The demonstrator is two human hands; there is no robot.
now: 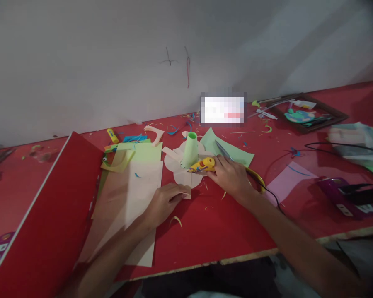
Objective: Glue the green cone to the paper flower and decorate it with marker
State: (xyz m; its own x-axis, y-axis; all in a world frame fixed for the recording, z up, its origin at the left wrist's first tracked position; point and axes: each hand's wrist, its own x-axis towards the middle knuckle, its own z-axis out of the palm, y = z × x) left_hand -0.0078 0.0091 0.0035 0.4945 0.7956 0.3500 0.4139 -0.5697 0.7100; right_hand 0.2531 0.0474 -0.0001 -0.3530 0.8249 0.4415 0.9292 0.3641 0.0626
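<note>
My right hand (pixel 230 174) is closed round a yellow glue gun (pixel 205 164), its tip pointing left at the base of a green paper tube (pixel 191 150). The tube stands upright on a pale paper flower shape (pixel 194 179) with rounded petals. My left hand (pixel 168 200) has its fingers pressed together on a pale paper strip (pixel 187 193) at the flower's near edge. Scissors (pixel 224 150) lie on a green sheet (pixel 242 155) just beyond my right hand.
Cream and green sheets (pixel 143 178) lie on the left, beside a red board (pixel 46 215). A pink sheet (pixel 290 182), a purple box (pixel 345 198) and a dark frame (pixel 338 112) are on the right. Paper scraps dot the red table (pixel 205 231).
</note>
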